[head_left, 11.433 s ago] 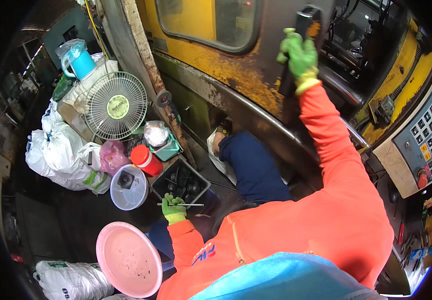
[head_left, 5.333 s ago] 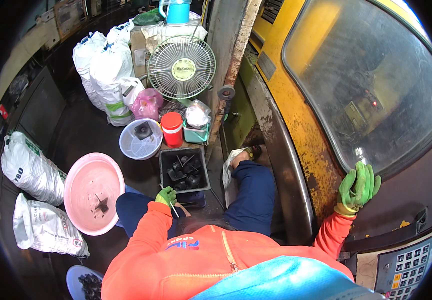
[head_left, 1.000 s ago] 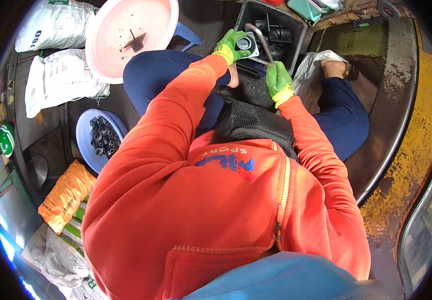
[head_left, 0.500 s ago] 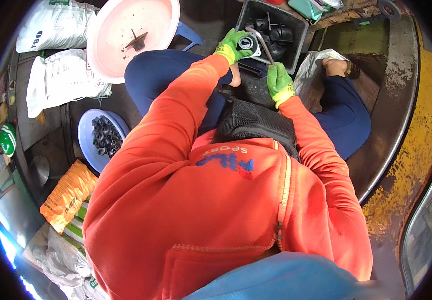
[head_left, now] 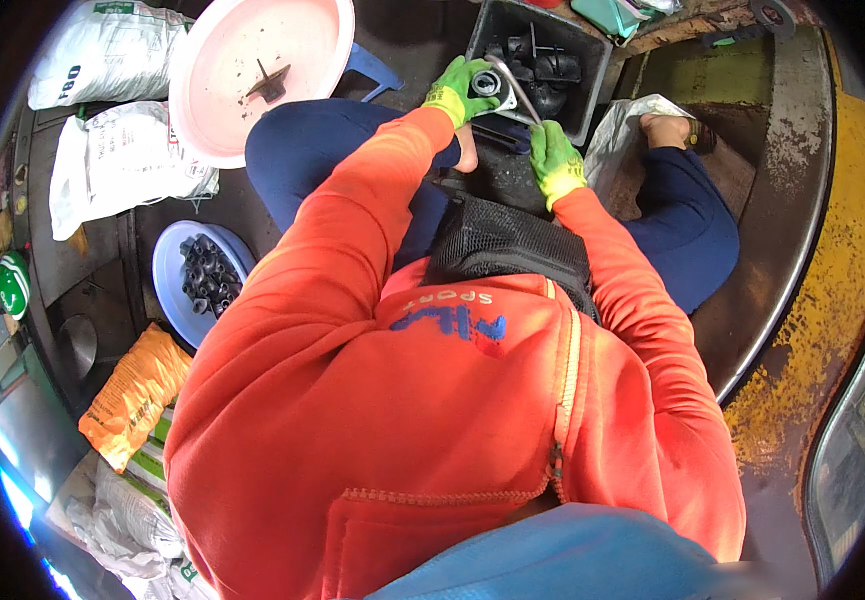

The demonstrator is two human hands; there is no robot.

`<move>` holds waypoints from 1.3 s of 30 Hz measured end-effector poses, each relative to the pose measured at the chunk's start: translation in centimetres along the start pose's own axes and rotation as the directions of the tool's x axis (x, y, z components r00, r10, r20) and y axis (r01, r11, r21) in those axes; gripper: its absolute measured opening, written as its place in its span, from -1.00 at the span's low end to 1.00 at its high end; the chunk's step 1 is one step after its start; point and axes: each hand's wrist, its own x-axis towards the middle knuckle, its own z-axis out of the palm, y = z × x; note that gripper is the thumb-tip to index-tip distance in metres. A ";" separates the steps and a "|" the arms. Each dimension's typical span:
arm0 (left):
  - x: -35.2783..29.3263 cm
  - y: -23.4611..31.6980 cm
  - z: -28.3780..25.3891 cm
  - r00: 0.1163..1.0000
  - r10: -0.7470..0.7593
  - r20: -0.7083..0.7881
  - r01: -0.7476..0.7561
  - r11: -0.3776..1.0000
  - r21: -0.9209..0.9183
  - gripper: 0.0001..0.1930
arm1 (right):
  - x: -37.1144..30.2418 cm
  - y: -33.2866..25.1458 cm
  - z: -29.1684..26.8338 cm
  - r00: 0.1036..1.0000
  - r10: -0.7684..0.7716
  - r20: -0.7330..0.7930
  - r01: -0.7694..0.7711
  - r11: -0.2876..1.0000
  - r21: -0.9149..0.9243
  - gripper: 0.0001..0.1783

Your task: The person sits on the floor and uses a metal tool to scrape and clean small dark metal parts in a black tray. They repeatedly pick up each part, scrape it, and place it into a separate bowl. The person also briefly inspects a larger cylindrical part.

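My left hand (head_left: 460, 90), in a green glove with a yellow cuff, grips a pale metal piece with a round, ringed opening (head_left: 486, 84). In my right hand (head_left: 556, 160), gloved alike, is the lower end of a bent metal rod (head_left: 521, 94). The rod's curved upper end is close to the ringed piece; whether they touch I cannot tell. Just beyond both hands stands a dark grey rectangular bin (head_left: 602, 75) with black moulded parts (head_left: 556, 68) inside. Fingers hide part of the ringed piece and of the rod's end.
A large pink basin (head_left: 214, 60) at the far left holds a pointed brown metal piece (head_left: 269, 83). Nearer, a light blue basin (head_left: 168, 275) contains many small black parts (head_left: 210, 275). White sacks (head_left: 117, 160) and an orange bag (head_left: 137, 395) line the left side.
The whole view has shifted slightly. The rod and my right hand have moved a little left, while both hands keep their holds.
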 end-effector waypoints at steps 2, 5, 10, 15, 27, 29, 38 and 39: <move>0.0 0.1 -0.2 1.000 -0.003 0.026 0.000 0.996 0.091 -0.28 | 0.1 0.1 0.0 0.991 0.084 0.106 -0.072 0.991 -0.114 -0.67; -0.1 0.3 -0.2 1.000 -0.021 0.012 0.021 0.999 0.048 -0.29 | 0.0 -0.2 -0.4 0.999 0.041 0.035 -0.041 0.999 -0.016 -0.66; 0.0 0.2 0.3 0.998 0.035 -0.048 -0.031 0.995 0.091 -0.31 | -0.3 -1.2 -1.5 0.982 0.105 0.160 -0.087 0.990 -0.115 -0.65; 0.0 -0.6 0.6 0.999 0.054 -0.003 -0.054 0.997 0.056 -0.30 | -0.4 -1.4 -1.5 0.992 0.069 0.103 -0.071 0.997 0.009 -0.57; -0.1 -0.3 0.5 0.999 0.041 -0.018 -0.039 0.997 0.072 -0.29 | -0.6 -1.0 -1.7 0.975 0.124 0.186 -0.105 0.988 -0.111 -0.64; -0.1 -0.3 0.4 0.999 0.003 0.043 -0.005 1.000 0.031 -0.30 | -0.6 -1.1 -1.9 0.994 0.063 0.084 -0.068 0.996 0.053 -0.62; -0.2 -0.4 0.4 0.998 0.064 -0.018 -0.064 0.998 0.004 -0.31 | -0.9 -0.9 -1.7 1.000 0.007 0.015 -0.009 0.988 0.151 -0.63; -0.3 -0.5 0.4 0.999 0.045 0.005 -0.045 0.999 0.024 -0.30 | -1.0 -0.9 -1.4 0.993 0.063 0.095 -0.069 0.996 0.063 -0.63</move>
